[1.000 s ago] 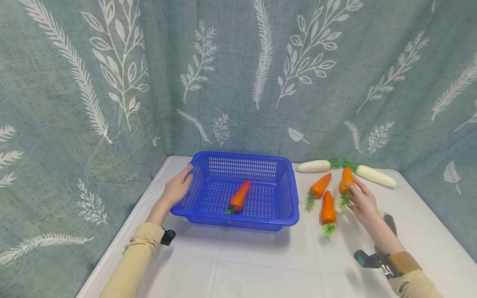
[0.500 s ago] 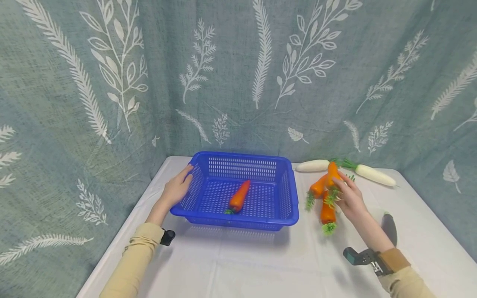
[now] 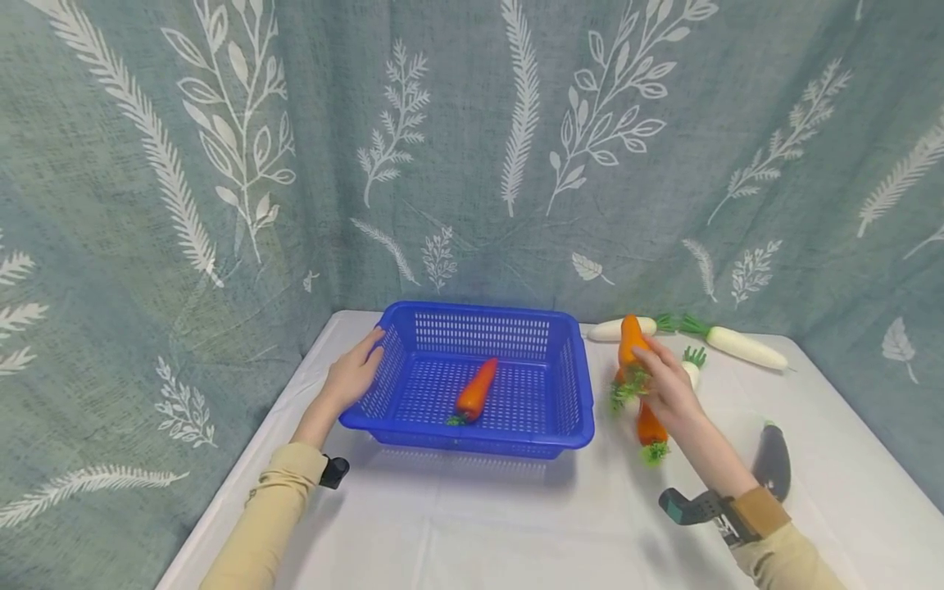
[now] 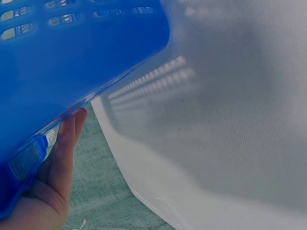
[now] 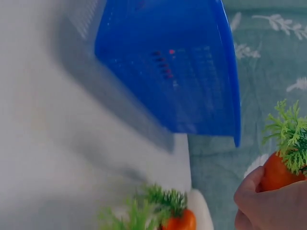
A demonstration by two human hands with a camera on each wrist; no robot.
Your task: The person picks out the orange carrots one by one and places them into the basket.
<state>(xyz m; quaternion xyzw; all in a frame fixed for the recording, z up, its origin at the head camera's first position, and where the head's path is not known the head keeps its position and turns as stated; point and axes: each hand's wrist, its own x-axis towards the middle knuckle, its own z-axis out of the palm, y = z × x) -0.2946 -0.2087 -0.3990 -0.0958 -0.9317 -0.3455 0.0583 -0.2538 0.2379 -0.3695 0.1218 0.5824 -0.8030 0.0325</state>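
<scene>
My right hand (image 3: 666, 385) holds an orange carrot (image 3: 630, 340) with a leafy green top, raised above the other carrots to the right of the basket. In the right wrist view, its fingers wrap round the carrot (image 5: 277, 175) below the greens. My left hand (image 3: 351, 377) holds the left rim of the blue perforated basket (image 3: 472, 447). In the left wrist view, that hand (image 4: 55, 182) lies along the basket edge. One red-orange carrot (image 3: 476, 390) lies on the basket floor. Another carrot (image 3: 652, 424) lies under the right hand, partly hidden; a further one is mostly covered.
At the back right lie two white radishes (image 3: 746, 348) (image 3: 615, 329) with green tops. A further white radish (image 3: 692, 373) shows behind my right hand. A dark eggplant (image 3: 772, 463) lies beside my right forearm on the white-covered table (image 3: 472, 533). A patterned curtain (image 3: 472, 164) hangs behind.
My right hand has carried the carrot leftward, over the other carrots and toward the basket. The eggplant and a third radish have come into fuller view. My left hand and the basket have stayed put.
</scene>
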